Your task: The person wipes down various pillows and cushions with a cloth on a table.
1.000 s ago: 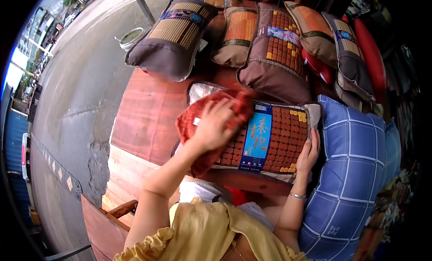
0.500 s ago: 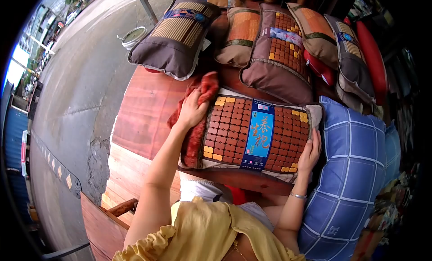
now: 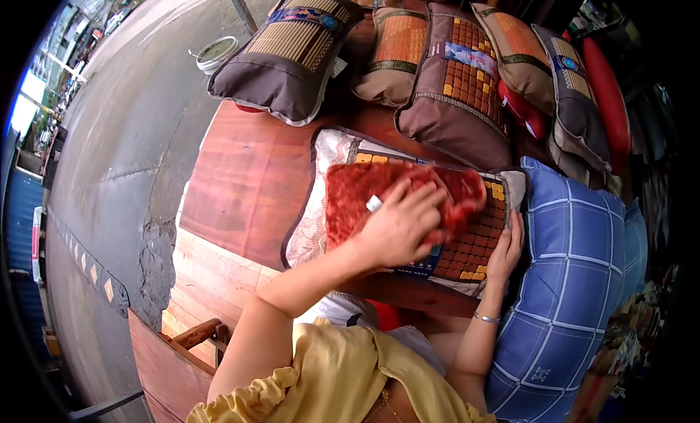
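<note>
A pillow [image 3: 469, 243] topped with brown and yellow tiles lies in front of me, its pale lace-patterned left end [image 3: 312, 222] uncovered. Across its middle and left part spreads a fuzzy red cloth [image 3: 357, 189] with a small white tag, hiding most of the blue label band. My left hand [image 3: 405, 222] presses on the cloth from above, fingers bent into it and slightly blurred. At the pillow's right edge, my right hand [image 3: 505, 248] holds the side with its fingers along the border.
A blue checked pillow [image 3: 565, 277] lies close on my right. Several more pillows stand at the back, including a grey one with a bamboo panel [image 3: 292, 51] and a brown tiled one [image 3: 452, 124]. Reddish wooden tabletop [image 3: 248, 175] shows at left; a white bucket [image 3: 215, 55] is beyond.
My left hand has swept the red cloth rightward from the pillow's left edge over its middle, covering the label and exposing the lace end. My right hand stays on the right edge.
</note>
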The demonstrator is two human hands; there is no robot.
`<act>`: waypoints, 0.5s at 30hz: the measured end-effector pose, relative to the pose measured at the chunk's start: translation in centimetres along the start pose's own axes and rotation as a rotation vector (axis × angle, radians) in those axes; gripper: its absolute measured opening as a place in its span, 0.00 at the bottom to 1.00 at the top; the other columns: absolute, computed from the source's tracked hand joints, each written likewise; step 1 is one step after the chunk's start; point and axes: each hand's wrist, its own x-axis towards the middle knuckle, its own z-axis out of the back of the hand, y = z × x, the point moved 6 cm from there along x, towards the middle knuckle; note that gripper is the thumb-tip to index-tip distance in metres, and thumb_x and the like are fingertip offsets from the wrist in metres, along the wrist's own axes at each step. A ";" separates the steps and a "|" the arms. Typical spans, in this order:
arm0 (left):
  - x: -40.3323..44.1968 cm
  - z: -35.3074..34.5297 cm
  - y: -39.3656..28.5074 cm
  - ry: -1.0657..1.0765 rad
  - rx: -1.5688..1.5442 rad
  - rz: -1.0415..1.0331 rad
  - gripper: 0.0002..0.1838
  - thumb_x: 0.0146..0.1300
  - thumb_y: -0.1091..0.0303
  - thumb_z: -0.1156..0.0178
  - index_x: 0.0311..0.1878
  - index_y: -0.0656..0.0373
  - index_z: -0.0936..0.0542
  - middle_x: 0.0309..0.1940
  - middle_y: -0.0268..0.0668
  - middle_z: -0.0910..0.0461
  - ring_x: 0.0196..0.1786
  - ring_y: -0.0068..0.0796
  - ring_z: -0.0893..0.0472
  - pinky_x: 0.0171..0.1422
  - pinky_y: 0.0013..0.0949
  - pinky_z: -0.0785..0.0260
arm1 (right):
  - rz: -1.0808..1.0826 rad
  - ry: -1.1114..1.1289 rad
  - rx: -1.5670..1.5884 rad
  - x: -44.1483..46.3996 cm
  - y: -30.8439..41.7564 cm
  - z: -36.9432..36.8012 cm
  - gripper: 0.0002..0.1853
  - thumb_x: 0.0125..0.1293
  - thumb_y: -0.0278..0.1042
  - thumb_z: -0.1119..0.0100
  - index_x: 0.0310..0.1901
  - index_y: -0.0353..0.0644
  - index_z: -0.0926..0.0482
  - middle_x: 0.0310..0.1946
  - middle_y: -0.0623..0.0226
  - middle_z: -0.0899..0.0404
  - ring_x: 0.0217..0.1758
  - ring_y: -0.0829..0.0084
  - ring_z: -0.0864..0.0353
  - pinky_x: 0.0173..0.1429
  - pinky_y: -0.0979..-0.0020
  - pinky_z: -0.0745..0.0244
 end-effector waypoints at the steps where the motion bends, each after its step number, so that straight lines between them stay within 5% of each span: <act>1: 0.6 0.1 1.8 -0.126 0.016 0.074 0.19 0.59 0.56 0.39 0.47 0.60 0.24 0.67 0.50 0.30 0.73 0.47 0.33 0.79 0.55 0.51 | -0.001 0.002 -0.003 0.0 0.1 0.1 0.23 0.74 0.34 0.57 0.66 0.40 0.26 0.69 0.52 0.30 0.73 0.54 0.34 0.75 0.58 0.42; 4: 1.7 1.2 9.8 -0.130 -0.031 0.338 0.21 0.60 0.58 0.40 0.51 0.62 0.23 0.53 0.52 0.21 0.62 0.49 0.24 0.74 0.48 0.41 | -0.001 -0.001 0.004 0.0 0.3 0.1 0.23 0.74 0.35 0.57 0.66 0.40 0.26 0.69 0.52 0.31 0.73 0.54 0.34 0.75 0.58 0.42; 7: -1.9 0.6 18.8 -0.150 -0.094 0.486 0.27 0.61 0.56 0.43 0.62 0.58 0.25 0.59 0.51 0.23 0.66 0.50 0.27 0.73 0.46 0.40 | -0.018 -0.008 -0.003 0.1 0.3 0.1 0.23 0.74 0.36 0.56 0.66 0.41 0.26 0.69 0.52 0.30 0.72 0.53 0.34 0.74 0.58 0.42; 12: -7.2 1.2 17.1 -0.273 -0.131 0.496 0.26 0.63 0.59 0.46 0.63 0.59 0.27 0.69 0.49 0.31 0.75 0.47 0.37 0.80 0.48 0.53 | -0.011 -0.020 -0.012 -0.1 0.6 0.1 0.22 0.74 0.36 0.57 0.66 0.41 0.26 0.69 0.51 0.30 0.72 0.52 0.33 0.74 0.56 0.41; 15: -9.0 1.5 12.2 -0.316 -0.153 0.496 0.23 0.60 0.67 0.46 0.61 0.59 0.27 0.71 0.51 0.34 0.78 0.52 0.42 0.81 0.58 0.62 | -0.006 -0.014 -0.026 -0.1 0.5 0.1 0.23 0.74 0.35 0.57 0.66 0.41 0.26 0.68 0.51 0.30 0.72 0.52 0.33 0.74 0.56 0.41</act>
